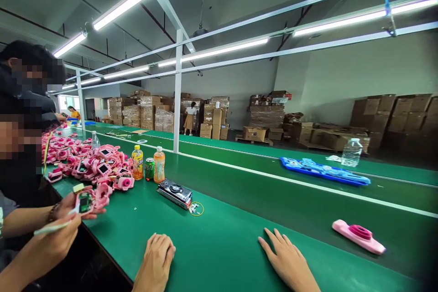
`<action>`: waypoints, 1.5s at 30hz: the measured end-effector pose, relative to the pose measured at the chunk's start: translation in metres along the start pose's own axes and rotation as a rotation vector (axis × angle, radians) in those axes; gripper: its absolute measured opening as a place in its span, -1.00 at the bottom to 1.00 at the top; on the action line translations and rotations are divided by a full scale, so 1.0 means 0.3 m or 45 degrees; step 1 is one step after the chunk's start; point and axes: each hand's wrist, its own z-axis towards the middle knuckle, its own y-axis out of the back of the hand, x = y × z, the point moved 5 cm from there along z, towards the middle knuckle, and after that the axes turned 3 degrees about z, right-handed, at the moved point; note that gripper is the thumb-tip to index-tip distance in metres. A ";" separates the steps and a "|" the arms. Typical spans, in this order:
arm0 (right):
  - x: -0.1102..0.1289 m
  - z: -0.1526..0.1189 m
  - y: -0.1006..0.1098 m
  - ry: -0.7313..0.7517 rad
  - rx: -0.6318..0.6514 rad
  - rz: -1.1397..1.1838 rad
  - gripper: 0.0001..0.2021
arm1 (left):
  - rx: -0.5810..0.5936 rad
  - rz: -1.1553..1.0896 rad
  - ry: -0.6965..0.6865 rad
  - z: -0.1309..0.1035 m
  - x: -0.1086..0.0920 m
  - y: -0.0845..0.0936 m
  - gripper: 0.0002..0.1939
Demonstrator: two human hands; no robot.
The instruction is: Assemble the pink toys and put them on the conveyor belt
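The left hand point(155, 260) is resting on the green counter point(222, 242), its grip curled loosely together on nothing. The right hand point(285, 260) is lying flat, fingers spread apart and empty. The pink toy camera point(358, 236) is sitting on the counter off to the right of that hand, near but not touching it. A co-worker's hands point(66, 210) are holding a pink part beside a pile of pink parts point(92, 164). Three drinks point(148, 164) are standing behind a small black box point(175, 193). Across the belt, a blue tray point(323, 172) and a water bottle point(351, 152) are sitting. Stacked cardboard boxes point(267, 116) are lining the far wall under long tube lights point(222, 50).
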 end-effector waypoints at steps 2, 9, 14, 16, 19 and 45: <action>-0.002 0.000 -0.008 0.005 -0.021 0.040 -0.36 | -0.003 0.003 0.001 0.006 0.003 0.002 -0.70; 0.046 -0.013 0.095 0.087 -0.349 0.443 -0.41 | 0.164 -0.157 -0.023 -0.026 -0.125 0.084 -0.68; 0.268 -0.110 0.213 0.383 -0.391 0.938 -0.47 | -0.119 -0.251 -0.246 -0.208 -0.124 0.123 -0.56; 0.424 -0.157 0.202 0.510 -0.198 1.117 -0.47 | -0.305 -0.155 -0.042 -0.237 -0.037 0.168 -0.64; 0.670 -0.195 0.151 0.528 -0.005 1.320 -0.41 | -0.288 0.088 0.468 -0.162 0.115 0.247 -0.70; 0.697 -0.446 0.338 0.541 -0.040 1.189 -0.80 | 0.189 -1.376 0.362 0.006 -0.206 -0.075 -0.50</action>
